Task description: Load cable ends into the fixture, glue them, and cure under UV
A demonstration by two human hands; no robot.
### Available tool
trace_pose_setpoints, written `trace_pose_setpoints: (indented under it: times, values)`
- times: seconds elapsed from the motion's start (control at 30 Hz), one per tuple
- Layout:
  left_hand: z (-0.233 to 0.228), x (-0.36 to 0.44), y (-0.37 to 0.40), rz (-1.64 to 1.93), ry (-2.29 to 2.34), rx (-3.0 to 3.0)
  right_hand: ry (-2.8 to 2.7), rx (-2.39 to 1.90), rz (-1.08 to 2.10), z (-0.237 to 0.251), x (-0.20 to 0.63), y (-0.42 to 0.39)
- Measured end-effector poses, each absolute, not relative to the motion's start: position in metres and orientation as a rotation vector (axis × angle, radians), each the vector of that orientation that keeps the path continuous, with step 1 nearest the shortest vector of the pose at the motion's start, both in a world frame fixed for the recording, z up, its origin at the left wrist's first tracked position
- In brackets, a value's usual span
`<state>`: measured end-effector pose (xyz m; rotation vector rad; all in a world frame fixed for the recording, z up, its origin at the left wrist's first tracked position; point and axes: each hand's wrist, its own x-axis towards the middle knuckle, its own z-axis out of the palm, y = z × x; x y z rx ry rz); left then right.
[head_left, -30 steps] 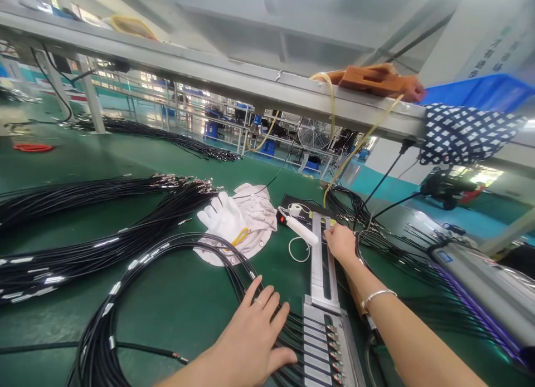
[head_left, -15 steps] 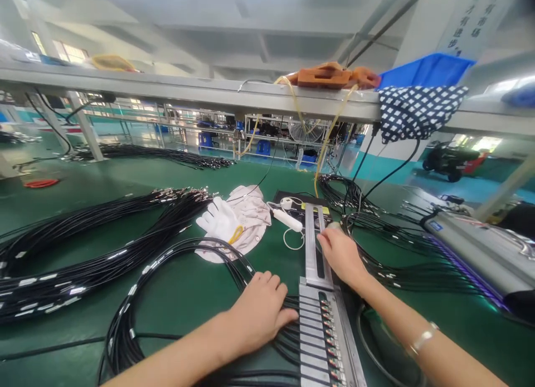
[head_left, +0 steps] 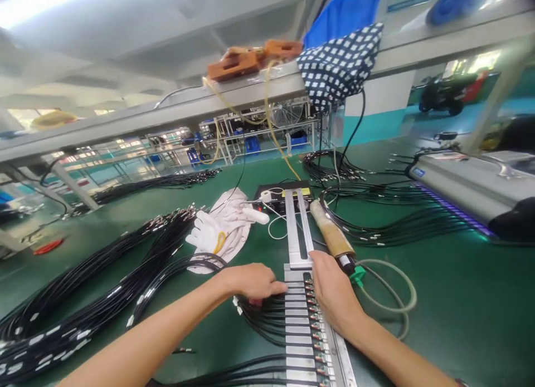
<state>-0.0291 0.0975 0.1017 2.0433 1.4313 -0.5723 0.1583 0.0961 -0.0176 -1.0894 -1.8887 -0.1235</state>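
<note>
Silver slotted fixture (head_left: 300, 320) — black cables (head_left: 259, 314) clipped in rows.

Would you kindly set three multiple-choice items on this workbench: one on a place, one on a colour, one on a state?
1. Where do the white gloves lie?
A. left of the metal rail
B. on the upper shelf
C. under the right hand

2. What colour is the bench mat?
A. red
B. green
C. yellow

3. How is the left hand?
A. raised in the air
B. holding a glove
C. pressed on the black cables beside the fixture

Answers: 1 A, they sit beside the rail. 2 B, it is green throughout. 3 C, its fingers rest on the cables.
</note>
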Motion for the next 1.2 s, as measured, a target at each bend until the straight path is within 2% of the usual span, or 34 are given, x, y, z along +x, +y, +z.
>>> trace_pose_setpoints:
  times: [0.17,0.47,0.9,0.97,1.07,1.2]
  values:
    - [0.096,-0.037,0.095,-0.464,1.503,1.920,-1.913,-1.170,0.030,-0.018,0.154,0.099]
    - [0.089,-0.040,0.078,-0.228,1.638,2.271,-1.979,-1.371,0.320,-0.008,0.152,0.097]
    - [0.082,-0.049,0.064,-0.329,1.736,2.373,-2.092,-1.492,0.352,0.018,0.149,0.093]
    - [0.080,-0.060,0.065,-0.213,1.725,2.285,-2.105,-1.500,0.349,0.018,0.148,0.095]
    - [0.063,-0.076,0.067,0.159,1.743,2.131,-2.129,-1.496,0.350,0.018,0.150,0.096]
    - [0.029,-0.079,0.056,0.202,1.690,2.308,-2.155,-1.497,0.364,0.019,0.151,0.095]
